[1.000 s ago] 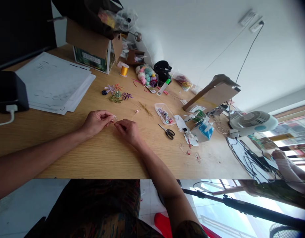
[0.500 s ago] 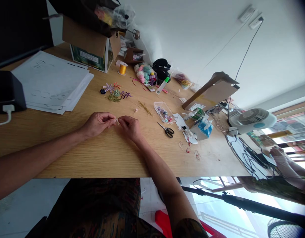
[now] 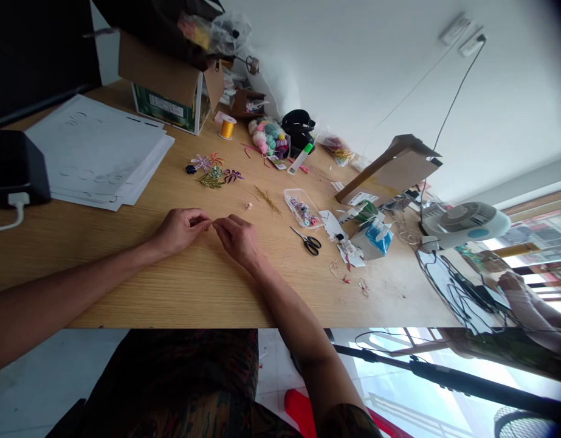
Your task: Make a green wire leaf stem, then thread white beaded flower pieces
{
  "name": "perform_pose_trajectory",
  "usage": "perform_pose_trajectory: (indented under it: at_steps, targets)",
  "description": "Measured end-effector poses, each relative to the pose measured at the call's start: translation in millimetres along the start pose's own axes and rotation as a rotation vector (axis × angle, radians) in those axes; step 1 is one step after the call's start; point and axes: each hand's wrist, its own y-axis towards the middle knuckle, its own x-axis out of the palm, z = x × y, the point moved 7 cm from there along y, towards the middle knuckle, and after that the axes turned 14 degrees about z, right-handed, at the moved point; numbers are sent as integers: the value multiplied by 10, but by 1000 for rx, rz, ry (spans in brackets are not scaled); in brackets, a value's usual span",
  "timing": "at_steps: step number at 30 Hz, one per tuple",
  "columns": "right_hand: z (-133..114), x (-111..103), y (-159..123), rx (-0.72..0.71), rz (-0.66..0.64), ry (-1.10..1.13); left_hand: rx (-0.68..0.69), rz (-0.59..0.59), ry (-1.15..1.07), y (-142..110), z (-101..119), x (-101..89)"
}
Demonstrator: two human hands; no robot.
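Note:
My left hand (image 3: 182,230) and my right hand (image 3: 236,237) meet fingertip to fingertip above the wooden table (image 3: 171,298). Both are pinched closed around something too small to make out. Beyond them lie several small wire-like flowers in purple, orange, green and dark blue, among them a purple flower (image 3: 233,176). A tiny pale pink piece (image 3: 249,206) rests just past my right hand, beside a bundle of thin golden-brown stems (image 3: 267,199). Farther right are black-handled scissors (image 3: 311,244) and a clear tray (image 3: 302,208) of small coloured pieces.
White paper sheets (image 3: 93,152) lie at the left near a black device (image 3: 18,167). At the back stand an open cardboard box (image 3: 161,79), a yellow spool (image 3: 227,127) and yarn balls (image 3: 266,137). A tissue pack (image 3: 374,237) and a white fan (image 3: 465,222) are at the right.
My right hand's fingertips have shifted slightly left, and the small pale bit seen between the hands is now hidden. The view has moved a little; the table items stay in place.

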Motion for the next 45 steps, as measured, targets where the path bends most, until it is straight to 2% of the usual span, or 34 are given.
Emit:
perform_pose_trajectory:
  at_steps: [4,7,12,15,18,22,25,29,32,38,42,45]
  targets:
    - [104,-61,49,89,67,44,62,-103,0,-49,47,92]
    - [205,-25,51,170,66,142,41,-115,-54,-56,113,82]
    - [221,78,11,208,18,245,-100,-6,-213,-4,123,-27]
    - [158,120,-17,162,-9,234,-175,75,-279,20,94,-78]
    - [87,131,-40,88,-29,182,-193,104,-251,27,68,-96]
    - [22,77,-40,20,-23,96,-112,78,-110,26,37,-85]
    - [14,-6,-4,17,30,64,-16,12,-24,4,29,-25]
    - [133,-45,40,121,79,104,64,-96,-18,-50,79,72]
    - [246,1,39,204,78,171,42,-119,-53,-60,122,75]
    - [243,113,-3,222,13,238,-110,10,-217,7,111,-47]
    - [148,137,-23,163,-21,225,-204,88,-313,27,81,-82]
    - [79,131,-37,94,-33,195,-202,121,-271,33,66,-102]
